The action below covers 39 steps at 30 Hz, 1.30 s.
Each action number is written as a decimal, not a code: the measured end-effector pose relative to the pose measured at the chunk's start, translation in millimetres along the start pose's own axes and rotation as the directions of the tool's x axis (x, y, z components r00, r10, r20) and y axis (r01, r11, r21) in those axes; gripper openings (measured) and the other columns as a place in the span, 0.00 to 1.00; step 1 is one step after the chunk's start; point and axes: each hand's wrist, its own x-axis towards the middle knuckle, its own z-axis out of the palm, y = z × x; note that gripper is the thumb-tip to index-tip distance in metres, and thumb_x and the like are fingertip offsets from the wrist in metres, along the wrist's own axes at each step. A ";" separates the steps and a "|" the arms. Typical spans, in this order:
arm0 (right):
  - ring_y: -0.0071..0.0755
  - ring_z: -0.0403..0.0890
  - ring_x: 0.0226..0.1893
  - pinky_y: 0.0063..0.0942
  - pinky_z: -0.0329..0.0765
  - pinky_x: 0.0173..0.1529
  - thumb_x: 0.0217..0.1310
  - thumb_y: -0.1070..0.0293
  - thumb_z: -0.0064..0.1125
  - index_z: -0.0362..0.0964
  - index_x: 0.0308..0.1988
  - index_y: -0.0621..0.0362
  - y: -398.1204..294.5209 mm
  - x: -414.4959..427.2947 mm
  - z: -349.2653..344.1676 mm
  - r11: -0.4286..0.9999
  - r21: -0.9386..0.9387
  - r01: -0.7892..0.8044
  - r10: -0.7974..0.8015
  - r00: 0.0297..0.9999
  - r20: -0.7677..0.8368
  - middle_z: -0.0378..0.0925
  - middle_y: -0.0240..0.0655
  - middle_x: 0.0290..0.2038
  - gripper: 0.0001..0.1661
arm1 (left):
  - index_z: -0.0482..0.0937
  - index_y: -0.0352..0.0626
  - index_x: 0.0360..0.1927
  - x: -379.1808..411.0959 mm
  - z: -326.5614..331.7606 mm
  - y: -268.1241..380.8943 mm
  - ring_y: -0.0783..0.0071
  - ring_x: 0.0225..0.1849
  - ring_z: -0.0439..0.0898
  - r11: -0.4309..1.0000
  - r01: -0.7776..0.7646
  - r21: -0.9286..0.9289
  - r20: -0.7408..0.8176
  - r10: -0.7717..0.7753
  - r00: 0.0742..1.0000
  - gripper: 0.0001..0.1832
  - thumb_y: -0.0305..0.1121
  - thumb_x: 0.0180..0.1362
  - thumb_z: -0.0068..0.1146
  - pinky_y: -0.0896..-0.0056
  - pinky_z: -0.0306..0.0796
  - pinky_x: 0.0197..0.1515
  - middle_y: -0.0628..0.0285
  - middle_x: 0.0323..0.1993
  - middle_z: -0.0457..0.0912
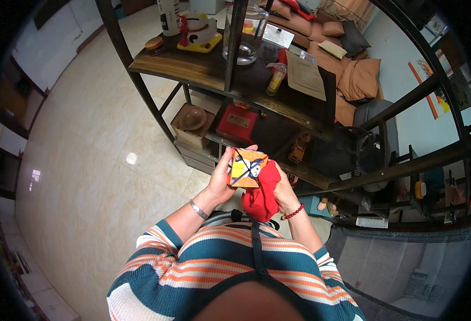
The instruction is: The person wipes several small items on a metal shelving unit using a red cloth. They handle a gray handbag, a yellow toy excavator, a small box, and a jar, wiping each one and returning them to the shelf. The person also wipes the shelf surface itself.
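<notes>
A small square orange box with a panda picture (249,168) and dark crossed bands lies in my left hand (220,180), whose fingers hold it by its left side and far edge. My right hand (285,192) grips a bunched red cloth (265,192), which touches the box's right side and hangs below it. Both hands are in front of my body, near the edge of a dark wooden shelf unit (179,64). Part of my right hand's fingers is hidden behind the cloth.
The upper shelf carries a large glass jar (245,36), a cat figurine (199,30), a small lidded jar (154,46) and a woven mat (304,76). Lower down sit a red box (236,123) and a wooden toy vehicle (299,148). Metal posts rise beside the shelves.
</notes>
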 end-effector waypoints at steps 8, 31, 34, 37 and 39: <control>0.33 0.85 0.41 0.32 0.85 0.44 0.64 0.72 0.62 0.70 0.54 0.66 3.1 -0.9 -5.2 0.933 0.282 -0.225 0.214 0.974 0.070 0.81 0.39 0.46 0.21 | 0.63 0.34 0.70 29.4 -42.8 7.2 0.63 0.66 0.72 0.953 -0.046 0.300 -0.096 0.078 0.992 0.37 0.58 0.74 0.34 0.62 0.66 0.68 0.51 0.63 0.75; 0.30 0.84 0.39 0.32 0.84 0.44 0.64 0.70 0.62 0.72 0.52 0.61 34.0 -8.3 -33.1 0.916 0.364 -0.167 0.219 0.970 -0.107 0.82 0.34 0.43 0.18 | 0.60 0.43 0.70 86.7 -103.9 23.8 0.35 0.68 0.58 -0.503 0.211 0.838 0.136 0.568 0.812 0.59 0.54 0.34 0.76 0.43 0.56 0.69 0.33 0.67 0.58; 0.31 0.84 0.39 0.32 0.84 0.44 0.64 0.69 0.62 0.72 0.52 0.61 34.8 -4.1 -29.0 0.914 0.363 -0.181 0.231 0.968 -0.099 0.82 0.35 0.43 0.17 | 0.60 0.38 0.70 77.4 -118.0 19.4 0.35 0.71 0.53 -0.451 0.199 0.870 0.102 0.560 0.822 0.60 0.60 0.37 0.75 0.41 0.52 0.71 0.34 0.70 0.54; 0.32 0.85 0.39 0.33 0.84 0.44 0.64 0.69 0.61 0.72 0.52 0.61 38.3 1.4 -30.8 0.916 0.367 -0.161 0.230 0.962 -0.151 0.82 0.36 0.43 0.18 | 0.60 0.34 0.70 74.2 -124.2 20.6 0.41 0.72 0.56 -0.205 0.245 0.948 -0.038 0.688 0.725 0.57 0.63 0.46 0.70 0.45 0.54 0.71 0.36 0.70 0.58; 0.33 0.85 0.39 0.33 0.85 0.43 0.65 0.68 0.61 0.72 0.53 0.61 35.0 0.0 -29.4 0.922 0.359 -0.144 0.206 0.969 -0.139 0.82 0.36 0.43 0.18 | 0.60 0.32 0.70 72.7 -142.5 23.2 0.45 0.71 0.61 0.272 0.135 0.953 -0.300 0.775 0.557 0.55 0.63 0.50 0.68 0.49 0.57 0.71 0.37 0.69 0.61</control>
